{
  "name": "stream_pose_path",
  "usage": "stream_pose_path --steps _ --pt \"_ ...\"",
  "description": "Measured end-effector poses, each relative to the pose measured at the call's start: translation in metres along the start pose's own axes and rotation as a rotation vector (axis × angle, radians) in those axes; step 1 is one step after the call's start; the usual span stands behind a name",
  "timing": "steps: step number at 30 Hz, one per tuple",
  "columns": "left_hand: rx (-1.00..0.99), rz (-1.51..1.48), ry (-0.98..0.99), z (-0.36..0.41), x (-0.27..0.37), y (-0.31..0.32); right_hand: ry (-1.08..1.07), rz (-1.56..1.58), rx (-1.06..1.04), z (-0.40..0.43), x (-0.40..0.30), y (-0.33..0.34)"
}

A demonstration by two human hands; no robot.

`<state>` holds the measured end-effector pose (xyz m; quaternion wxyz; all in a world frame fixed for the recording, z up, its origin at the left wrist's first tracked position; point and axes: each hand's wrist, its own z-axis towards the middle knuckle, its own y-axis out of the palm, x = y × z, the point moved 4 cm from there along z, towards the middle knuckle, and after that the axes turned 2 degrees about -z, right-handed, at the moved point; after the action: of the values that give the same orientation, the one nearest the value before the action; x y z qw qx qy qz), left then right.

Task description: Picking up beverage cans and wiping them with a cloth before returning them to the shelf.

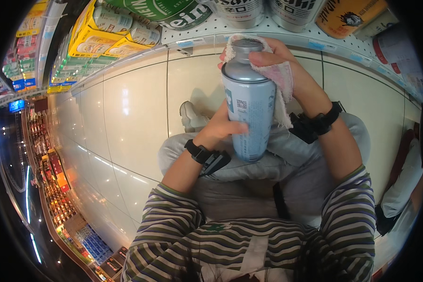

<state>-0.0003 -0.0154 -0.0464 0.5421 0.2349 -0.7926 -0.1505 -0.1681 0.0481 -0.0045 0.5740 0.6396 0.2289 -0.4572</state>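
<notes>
A tall light-blue aluminium bottle-shaped can (252,109) with a silver neck stands nearly upright above my lap. My left hand (229,123) grips its body from the left, the thumb across the printed side. Around the neck, my right hand (273,56) presses a pink and white terry cloth (283,79), which hangs down along the can's right side. The silver cap (247,44) shows between the cloth and my right thumb. Some fingers of both hands are hidden behind the can and cloth.
Ahead, a white perforated shelf (201,37) holds a large green Heineken container (176,12), silver Asahi cans (238,12) and an orange can (349,16). Yellow beer cartons (91,38) stand at the upper left. Tiled floor (134,98) lies below. Another person's leg (402,179) is at the right.
</notes>
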Motion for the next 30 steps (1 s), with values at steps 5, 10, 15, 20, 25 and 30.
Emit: stream_pose_path --steps 5,10,15,20,25,30 --pt "0.077 -0.02 0.137 0.012 -0.001 -0.005 -0.015 0.037 0.11 0.001 0.002 -0.011" --pt "0.206 0.136 0.313 0.018 0.02 -0.004 -0.009 -0.02 0.227 0.003 0.0 -0.007" --pt "0.305 0.281 0.277 0.022 0.015 -0.006 0.053 -0.155 0.392 0.001 0.009 0.001" --pt "0.254 0.114 0.258 0.025 0.011 0.0 -0.009 -0.236 0.404 0.003 0.017 -0.001" --pt "0.289 0.11 0.262 0.028 0.007 -0.008 -0.003 -0.175 0.485 0.003 0.033 -0.012" --pt "0.277 -0.03 0.284 0.025 0.011 -0.004 -0.064 -0.089 0.359 0.004 0.03 -0.004"
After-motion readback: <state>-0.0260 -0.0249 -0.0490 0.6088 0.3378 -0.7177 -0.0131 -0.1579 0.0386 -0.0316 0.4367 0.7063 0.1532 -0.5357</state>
